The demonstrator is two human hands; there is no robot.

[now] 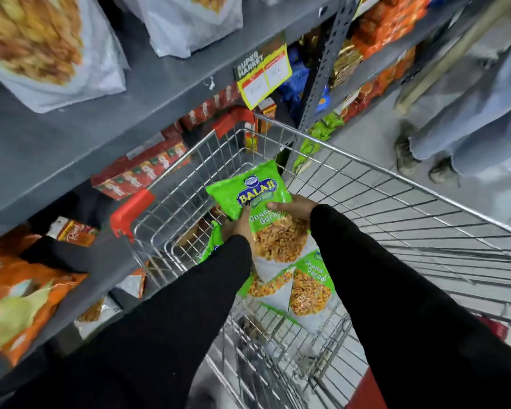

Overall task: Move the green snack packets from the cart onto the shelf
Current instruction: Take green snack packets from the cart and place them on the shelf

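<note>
Grey metal racking (pixel 160 93) beside pale tiled floor (pixel 366 143).

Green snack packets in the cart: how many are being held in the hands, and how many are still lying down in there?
Held in the left hand and right hand: 1 green packet
Lying in the cart: at least 3 green packets, partly hidden under the arms
Total: at least 4

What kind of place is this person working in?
Most likely a supermarket aisle. Grey metal shelves hold rows of packaged snacks, a yellow price tag printed "Super Market" hangs from one shelf edge, and a wire shopping cart holds green snack packets, one gripped by both hands.
</note>
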